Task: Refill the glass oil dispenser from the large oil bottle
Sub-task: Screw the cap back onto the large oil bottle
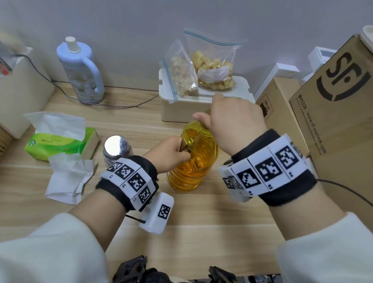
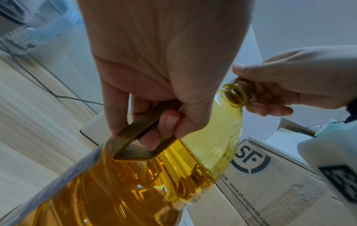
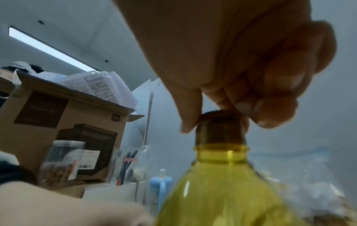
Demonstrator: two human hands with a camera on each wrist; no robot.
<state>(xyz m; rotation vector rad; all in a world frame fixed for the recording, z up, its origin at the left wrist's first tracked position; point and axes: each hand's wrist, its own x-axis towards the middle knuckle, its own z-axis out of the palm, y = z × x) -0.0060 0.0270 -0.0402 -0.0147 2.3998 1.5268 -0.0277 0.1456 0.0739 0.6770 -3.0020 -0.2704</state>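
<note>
Two hands steady a large oil bottle [image 1: 192, 162] on a wooden surface [image 1: 207, 229].

The left hand [image 1: 168, 155] curls its fingers through the bottle's handle [image 2: 142, 131], its grip closed around it. The right hand [image 1: 232, 122] pinches the cap [image 3: 220, 130] at the neck between thumb and fingertips, the cap on the bottle. The bottle stands upright near the middle of the surface, mostly full of amber oil. The glass dispenser [image 1: 116, 150], topped by a shiny metal lid, stands just left of the left wrist, beside a green tissue pack [image 1: 61, 139].
</note>
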